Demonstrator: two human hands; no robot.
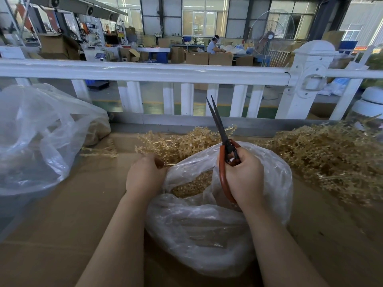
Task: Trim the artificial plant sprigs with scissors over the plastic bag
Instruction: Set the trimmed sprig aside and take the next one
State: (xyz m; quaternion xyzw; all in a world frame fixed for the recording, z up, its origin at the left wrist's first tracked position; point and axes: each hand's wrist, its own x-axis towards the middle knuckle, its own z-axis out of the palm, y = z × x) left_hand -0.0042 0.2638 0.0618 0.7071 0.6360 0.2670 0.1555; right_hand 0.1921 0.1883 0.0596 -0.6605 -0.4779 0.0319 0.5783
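Note:
A clear plastic bag point(207, 228) sits open on the brown cardboard surface point(62, 214) in front of me, with tan sprig pieces point(192, 184) inside. My right hand point(243, 175) grips red-handled scissors point(222, 141) over the bag, their dark blades nearly together and pointing up and away. My left hand point(145, 175) is at the bag's left rim, its fingers curled into a pile of tan artificial sprigs point(176, 141) just behind the bag. Its fingertips are hidden among them.
A larger heap of sprigs point(331, 156) lies at the right. A big crumpled clear bag point(41, 137) fills the left. One loose sprig point(99, 152) lies between them. A white railing point(165, 73) closes off the far edge; a person works at tables beyond.

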